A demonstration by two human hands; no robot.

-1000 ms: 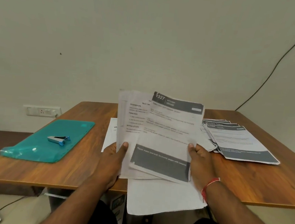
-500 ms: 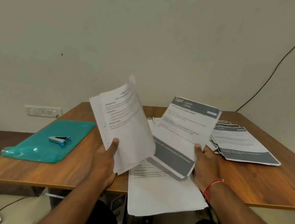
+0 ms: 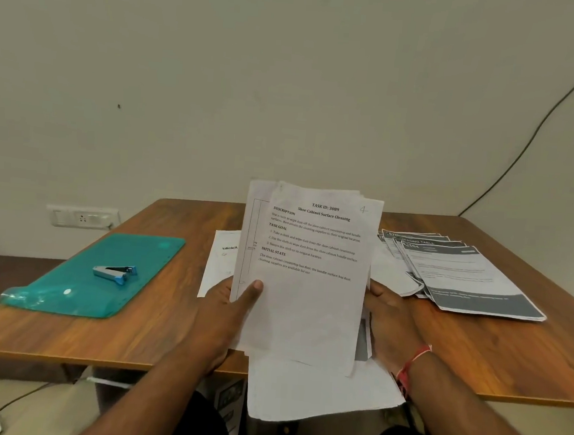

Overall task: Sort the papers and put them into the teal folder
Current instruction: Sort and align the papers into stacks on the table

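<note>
My left hand [image 3: 234,302] grips a stack of white printed papers [image 3: 309,270] upright over the table's middle, thumb on the front sheet headed "TASK ID: 3089". My right hand [image 3: 387,318] holds the stack's right edge, its fingers hidden behind the sheets. A sheet with a grey band [image 3: 363,340] peeks out behind the stack at the lower right. The teal folder [image 3: 77,290] lies flat at the left of the table, apart from both hands. More white sheets [image 3: 316,394] lie under the stack and overhang the front edge.
A small blue-grey stapler [image 3: 114,273] sits on the folder. A fanned pile of grey-banded sheets [image 3: 466,279] lies at the right. A white sheet marked "blinkit" [image 3: 224,257] lies behind my left hand. The wooden table [image 3: 153,330] meets the wall, where there is a socket [image 3: 83,217].
The two hands came together. The white stack in my left hand swung back upright to the centre, and the grey-banded sheet from my right hand now sits behind it.
</note>
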